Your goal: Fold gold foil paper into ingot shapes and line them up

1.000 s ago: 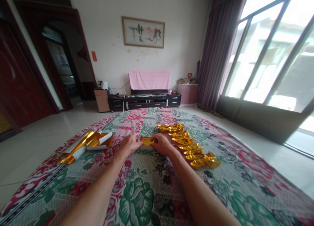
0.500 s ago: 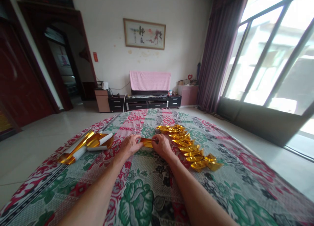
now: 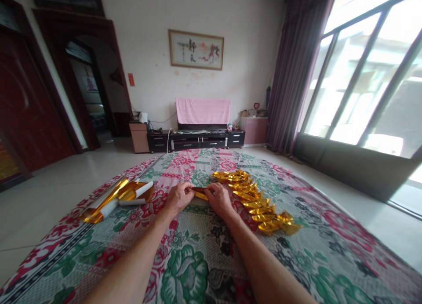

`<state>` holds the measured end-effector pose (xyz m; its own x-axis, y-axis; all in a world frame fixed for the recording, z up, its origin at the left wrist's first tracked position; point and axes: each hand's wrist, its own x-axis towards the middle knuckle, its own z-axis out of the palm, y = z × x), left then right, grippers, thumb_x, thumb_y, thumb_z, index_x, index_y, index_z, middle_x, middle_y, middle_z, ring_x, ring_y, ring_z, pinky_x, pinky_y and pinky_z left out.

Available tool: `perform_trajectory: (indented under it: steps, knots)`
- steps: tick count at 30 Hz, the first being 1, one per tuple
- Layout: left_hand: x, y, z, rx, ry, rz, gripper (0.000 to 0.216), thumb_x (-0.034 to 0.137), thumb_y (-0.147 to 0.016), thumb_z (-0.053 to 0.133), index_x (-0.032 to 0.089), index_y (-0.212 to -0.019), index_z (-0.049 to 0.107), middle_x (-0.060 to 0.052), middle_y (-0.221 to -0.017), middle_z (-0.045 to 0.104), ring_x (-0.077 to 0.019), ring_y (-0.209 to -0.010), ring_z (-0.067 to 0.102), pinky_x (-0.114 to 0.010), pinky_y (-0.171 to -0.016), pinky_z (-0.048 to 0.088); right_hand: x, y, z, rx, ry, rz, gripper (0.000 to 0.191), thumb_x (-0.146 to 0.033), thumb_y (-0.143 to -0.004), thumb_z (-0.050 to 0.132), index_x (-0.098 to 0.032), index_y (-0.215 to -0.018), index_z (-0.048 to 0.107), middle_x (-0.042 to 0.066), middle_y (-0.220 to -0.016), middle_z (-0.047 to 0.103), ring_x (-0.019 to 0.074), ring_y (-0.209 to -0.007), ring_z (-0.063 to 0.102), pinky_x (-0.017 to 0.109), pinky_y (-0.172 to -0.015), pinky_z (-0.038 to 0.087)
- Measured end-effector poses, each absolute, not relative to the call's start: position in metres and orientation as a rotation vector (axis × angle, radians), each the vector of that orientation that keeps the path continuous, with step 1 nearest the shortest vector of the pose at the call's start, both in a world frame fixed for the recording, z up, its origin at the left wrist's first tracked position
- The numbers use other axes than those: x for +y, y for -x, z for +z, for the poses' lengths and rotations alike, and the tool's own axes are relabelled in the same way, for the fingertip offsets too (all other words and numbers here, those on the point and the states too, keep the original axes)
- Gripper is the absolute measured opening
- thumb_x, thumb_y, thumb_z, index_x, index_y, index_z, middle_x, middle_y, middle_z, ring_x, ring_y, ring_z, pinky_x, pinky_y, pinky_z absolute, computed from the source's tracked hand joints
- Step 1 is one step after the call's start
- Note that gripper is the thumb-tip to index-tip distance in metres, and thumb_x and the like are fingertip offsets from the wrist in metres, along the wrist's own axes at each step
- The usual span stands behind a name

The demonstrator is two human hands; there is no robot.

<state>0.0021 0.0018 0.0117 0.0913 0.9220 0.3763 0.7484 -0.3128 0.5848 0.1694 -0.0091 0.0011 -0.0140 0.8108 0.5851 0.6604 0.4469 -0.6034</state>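
I see the foil piece [image 3: 199, 193] mid-blanket [image 3: 313, 238], between my left hand [image 3: 178, 198] and right hand [image 3: 219, 200]. The row of folded ingots [image 3: 255, 204] lies just right of it, and the sheet stack [image 3: 118, 195] near the left edge.

Both arms are stretched out ahead of me, bare, converging toward the middle. Left forearm [image 3: 138, 255] runs in from lower left, right forearm [image 3: 260, 260] from lower right. Left hand [image 3: 178, 197] and right hand [image 3: 219, 199] sit knuckles-up, just beside each other — fingers curled in, tips pinched together.
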Motion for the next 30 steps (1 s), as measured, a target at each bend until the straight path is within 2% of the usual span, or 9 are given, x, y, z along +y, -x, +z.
perform_trajectory:
  steps: [14,21,25,30]
  knots:
    - [0.0,-0.007,0.017,1.522,-1.984,1.149,0.025,0.032,-0.068,0.056,0.018,-0.087,0.064,-0.001,-0.075,0.066,-0.0125,-0.065,0.059,-0.022,-0.063,0.045,-0.015,-0.169,0.008,-1.556,1.164,0.346,0.023,-0.033,-0.078,0.044,-0.017,-0.083,0.06,0.001,-0.068,0.063,0.0119,-0.058,0.055,0.021,-0.058,0.042]
    - [0.004,-0.006,0.014,1.478,-1.923,1.216,0.026,0.041,-0.067,0.057,0.017,-0.074,0.064,0.001,-0.065,0.064,-0.0118,-0.06,0.056,-0.02,-0.058,0.043,-0.014,-0.167,0.004,-1.604,1.094,0.433,0.025,-0.033,-0.072,0.053,-0.016,-0.091,0.057,-0.001,-0.065,0.06,0.0101,-0.054,0.051,0.02,-0.053,0.041]
    - [0.006,-0.005,0.012,1.465,-1.893,1.254,0.022,0.038,-0.066,0.058,0.018,-0.072,0.063,0.001,-0.065,0.064,-0.0117,-0.06,0.057,-0.02,-0.057,0.042,-0.012,-0.168,-0.001,-1.64,1.052,0.478,0.034,-0.026,-0.068,0.055,-0.016,-0.1,0.054,0.0,-0.075,0.063,0.0111,-0.062,0.055,0.021,-0.059,0.044]
    - [0.007,-0.006,0.009,1.393,-1.812,1.308,0.014,0.027,-0.064,0.057,0.017,-0.073,0.062,0.002,-0.062,0.062,-0.011,-0.059,0.056,-0.019,-0.056,0.042,-0.006,-0.171,-0.005,-1.641,0.97,0.586,0.037,-0.018,-0.067,0.051,-0.017,-0.104,0.052,0.002,-0.087,0.065,0.0129,-0.075,0.06,0.024,-0.069,0.046]
